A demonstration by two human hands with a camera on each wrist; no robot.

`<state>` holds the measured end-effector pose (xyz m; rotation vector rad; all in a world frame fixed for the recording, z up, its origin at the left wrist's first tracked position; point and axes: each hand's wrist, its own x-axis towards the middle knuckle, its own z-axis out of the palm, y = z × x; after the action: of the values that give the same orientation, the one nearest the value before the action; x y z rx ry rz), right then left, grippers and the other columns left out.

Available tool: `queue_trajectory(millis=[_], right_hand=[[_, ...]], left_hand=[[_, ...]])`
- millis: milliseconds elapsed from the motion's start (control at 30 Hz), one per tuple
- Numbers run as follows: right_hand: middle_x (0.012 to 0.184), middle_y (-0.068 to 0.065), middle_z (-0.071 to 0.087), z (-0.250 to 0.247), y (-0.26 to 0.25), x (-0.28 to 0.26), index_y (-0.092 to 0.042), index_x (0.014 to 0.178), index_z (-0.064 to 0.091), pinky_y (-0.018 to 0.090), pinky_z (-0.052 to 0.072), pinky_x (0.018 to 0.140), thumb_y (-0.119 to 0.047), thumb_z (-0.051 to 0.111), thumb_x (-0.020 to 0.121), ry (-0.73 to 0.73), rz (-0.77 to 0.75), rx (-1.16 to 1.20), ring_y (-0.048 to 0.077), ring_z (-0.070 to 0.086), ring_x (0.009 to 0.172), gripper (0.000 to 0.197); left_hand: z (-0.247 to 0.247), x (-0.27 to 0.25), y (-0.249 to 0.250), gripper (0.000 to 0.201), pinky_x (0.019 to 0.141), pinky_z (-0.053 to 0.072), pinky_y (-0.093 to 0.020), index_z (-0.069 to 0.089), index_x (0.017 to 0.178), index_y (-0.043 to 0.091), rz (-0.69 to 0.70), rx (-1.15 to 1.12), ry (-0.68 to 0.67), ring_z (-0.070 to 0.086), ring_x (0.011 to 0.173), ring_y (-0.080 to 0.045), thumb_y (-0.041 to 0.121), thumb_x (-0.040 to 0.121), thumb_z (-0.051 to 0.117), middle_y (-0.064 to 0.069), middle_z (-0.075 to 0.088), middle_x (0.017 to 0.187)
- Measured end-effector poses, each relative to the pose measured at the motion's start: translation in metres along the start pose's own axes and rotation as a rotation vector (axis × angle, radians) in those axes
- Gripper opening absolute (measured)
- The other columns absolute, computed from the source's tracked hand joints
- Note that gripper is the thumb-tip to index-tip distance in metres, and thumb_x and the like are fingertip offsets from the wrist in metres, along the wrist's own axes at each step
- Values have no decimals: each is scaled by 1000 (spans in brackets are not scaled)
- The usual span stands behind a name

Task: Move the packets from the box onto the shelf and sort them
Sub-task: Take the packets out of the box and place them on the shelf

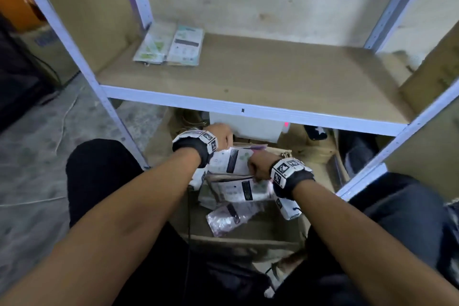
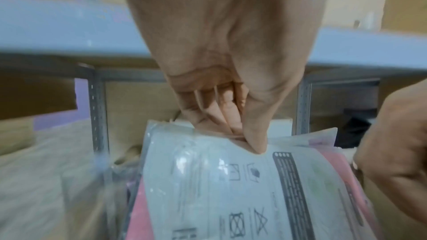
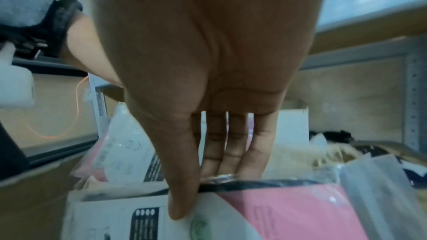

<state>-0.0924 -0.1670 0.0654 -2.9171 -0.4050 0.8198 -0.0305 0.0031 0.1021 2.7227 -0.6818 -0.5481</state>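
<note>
Both hands reach into the cardboard box (image 1: 243,240) below the shelf board (image 1: 248,74). My left hand (image 1: 222,138) (image 2: 242,138) pinches the top edge of a clear packet (image 1: 231,160) (image 2: 208,180) holding a white printed card and pink contents. It stands upright in the box. My right hand (image 1: 257,169) (image 3: 203,192) grips the top edge of a second similar packet (image 1: 239,190) (image 3: 277,213), thumb on the front and fingers behind. Another clear packet (image 1: 228,217) lies loose lower in the box. Two packets (image 1: 151,45) (image 1: 186,45) lie side by side at the shelf's back left.
White metal posts (image 1: 74,52) frame the shelf, and its front rail (image 1: 248,109) hangs just above my hands. Under the shelf stand a white box (image 1: 246,126) and tan items (image 1: 315,144). A cable (image 1: 64,117) lies on the floor at the left. My knees flank the box.
</note>
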Motion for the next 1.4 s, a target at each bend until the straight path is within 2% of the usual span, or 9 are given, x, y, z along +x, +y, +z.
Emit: queue_trajectory(millis=[200,433,567,767,933,1100,1167,1233,1400], right_hand=[[101,7,72,-65,-9,-53,-11,91,71,22,38,69,-13,80,74,181,3,-15,22,63,92,19],[105,9,71,-145,-15,-126,-6,100,71,25,44,77,-16,75,81,344,-24,-61,25,64,100,22],[94,1,66,-184,-9,-160,-17,89,66,32,50,84,-17,73,84,451,-15,-48,20,61,91,9],[77,-11,65,-223,15,-178,-23,85,64,20,45,63,-21,74,84,588,7,133,18,65,79,10],[89,3,69,-232,38,-160,-16,93,66,24,47,75,-20,74,86,686,20,347,18,62,84,11],[86,10,64,-226,41,-118,-7,87,63,19,43,67,-8,70,89,750,-6,750,19,56,81,8],[87,19,60,-223,37,-94,-1,87,61,31,43,74,-1,68,89,762,-14,988,25,54,84,7],[91,25,57,-221,31,-68,1,88,60,39,40,73,0,65,91,726,-15,1182,32,51,85,6],[100,28,62,-228,9,8,-1,85,63,49,47,84,-1,63,92,628,-40,1424,34,57,88,7]], left_hand=[[-84,-39,35,24,83,58,-34,80,94,8,51,39,154,71,96,-28,-3,84,62,-11,77,99],[-169,-83,65,18,84,57,-27,78,86,10,93,41,250,70,94,-16,-1,85,64,0,76,91],[-208,-105,73,18,84,57,-29,79,92,8,104,90,343,69,94,-17,1,86,63,-4,76,101],[-247,-116,49,13,92,53,-33,77,95,10,33,-33,503,66,103,-24,10,91,64,-7,74,112],[-248,-96,-4,19,89,45,-26,74,107,0,-80,-405,645,63,113,-28,9,93,67,-15,70,118],[-230,-60,-64,30,103,46,-42,64,123,-6,-257,-725,715,62,106,-36,6,96,61,-26,67,115],[-221,-47,-80,11,88,44,-35,64,106,6,-325,-801,716,57,88,-32,5,98,55,-16,63,89],[-214,-27,-96,23,83,41,-29,57,74,17,-408,-820,754,53,88,-26,10,95,59,1,53,74],[-215,14,-134,32,82,41,-26,53,67,24,-449,-856,760,52,91,-22,8,94,60,-7,60,92]])
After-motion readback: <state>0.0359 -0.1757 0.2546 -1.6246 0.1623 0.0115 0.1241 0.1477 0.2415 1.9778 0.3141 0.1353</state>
